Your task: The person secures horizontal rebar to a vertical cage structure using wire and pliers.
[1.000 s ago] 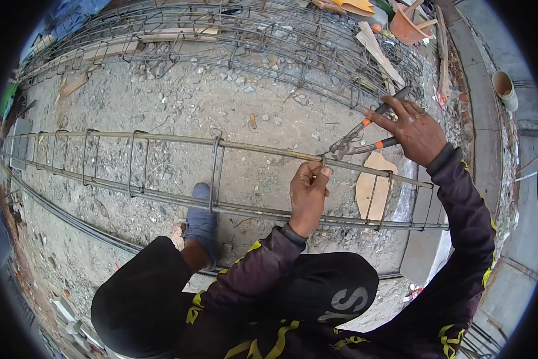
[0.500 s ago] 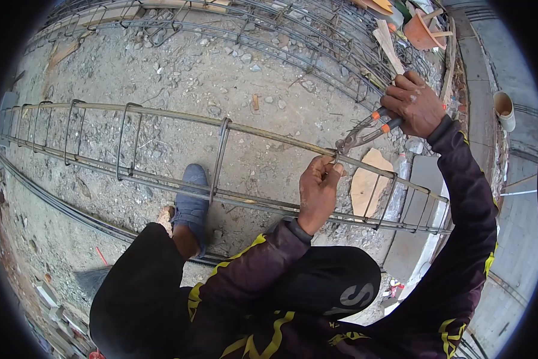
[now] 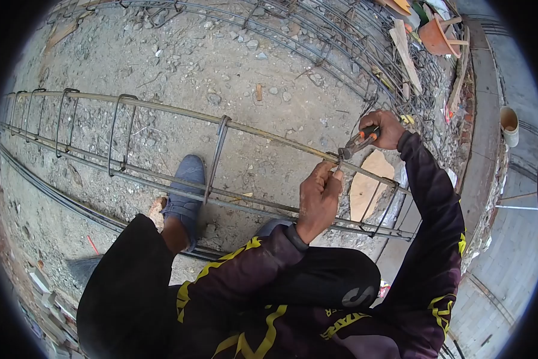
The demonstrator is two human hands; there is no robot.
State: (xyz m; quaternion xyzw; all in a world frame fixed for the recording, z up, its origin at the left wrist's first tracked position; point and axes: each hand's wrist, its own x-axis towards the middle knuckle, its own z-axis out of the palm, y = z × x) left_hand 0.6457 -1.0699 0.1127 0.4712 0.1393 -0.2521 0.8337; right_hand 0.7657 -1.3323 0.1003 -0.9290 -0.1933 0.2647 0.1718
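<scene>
A long rebar cage (image 3: 269,139) of ribbed bars with bent stirrups crosses in front of me. My left hand (image 3: 318,200) is closed, thumb and fingers pinching a stirrup just under the upper bar. My right hand (image 3: 382,129) grips a pair of end-cutting pliers (image 3: 355,143) with black and orange handles. The pliers' jaws meet the upper bar where the stirrup crosses it, close to my left fingertips. Any tie wire in the jaws is too small to make out. Left of my hands, another stirrup (image 3: 216,157) stands around the bars.
More rebar (image 3: 323,45) lies at the top. An orange bucket (image 3: 435,39) and a wooden strip (image 3: 406,57) are at upper right, a pale container (image 3: 509,125) farther right. A flat tan piece (image 3: 369,182) lies beneath the cage. My shoe (image 3: 188,185) is on the gravelly ground.
My right hand has swung down and left, and the pliers' handles are closer together. Their jaws stay at the same crossing. My left hand keeps its place, while the view has shifted slightly.
</scene>
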